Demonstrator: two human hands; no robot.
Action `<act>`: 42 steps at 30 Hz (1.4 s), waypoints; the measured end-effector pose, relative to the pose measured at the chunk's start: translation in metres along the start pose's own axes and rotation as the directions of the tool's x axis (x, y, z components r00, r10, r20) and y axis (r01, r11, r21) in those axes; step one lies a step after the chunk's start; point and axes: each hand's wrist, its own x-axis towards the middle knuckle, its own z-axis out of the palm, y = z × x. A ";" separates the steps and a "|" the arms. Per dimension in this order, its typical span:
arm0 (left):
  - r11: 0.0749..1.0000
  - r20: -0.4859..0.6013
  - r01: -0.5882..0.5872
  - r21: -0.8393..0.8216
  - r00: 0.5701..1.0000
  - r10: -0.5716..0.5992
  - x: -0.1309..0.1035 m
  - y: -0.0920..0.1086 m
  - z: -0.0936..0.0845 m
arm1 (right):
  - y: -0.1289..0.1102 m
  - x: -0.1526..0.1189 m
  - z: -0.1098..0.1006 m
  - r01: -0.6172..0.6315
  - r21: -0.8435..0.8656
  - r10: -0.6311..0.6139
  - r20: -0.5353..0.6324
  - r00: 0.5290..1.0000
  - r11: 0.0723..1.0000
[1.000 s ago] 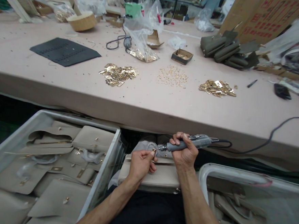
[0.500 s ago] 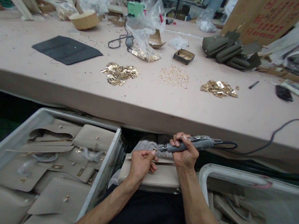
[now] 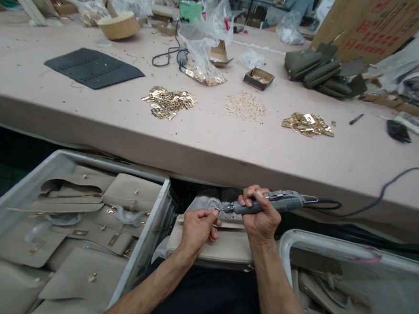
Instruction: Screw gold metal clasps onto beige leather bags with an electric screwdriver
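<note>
My right hand is wrapped round a grey corded electric screwdriver, held nearly level with its bit pointing left. At the tip of the bit, my left hand pinches a small gold-coloured metal piece, partly hidden by the fingers. Beneath both hands a beige handbag lies across my lap, with clear wrapping by its far edge. Whether the bit touches the metal piece I cannot make out.
To the left, a grey crate holds several beige bags; a white bin with more bags stands right. On the bench lie gold plates, tiny screws, more gold fittings and a black board.
The screwdriver's rear end and cord have shifted slightly to the right. Both hands stay almost where they were.
</note>
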 end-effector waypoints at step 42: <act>1.000 0.060 -0.002 -0.006 0.998 0.003 -0.003 -0.003 -0.002 | 0.005 0.010 -0.025 -0.133 0.251 0.183 -0.187 0.965 0.959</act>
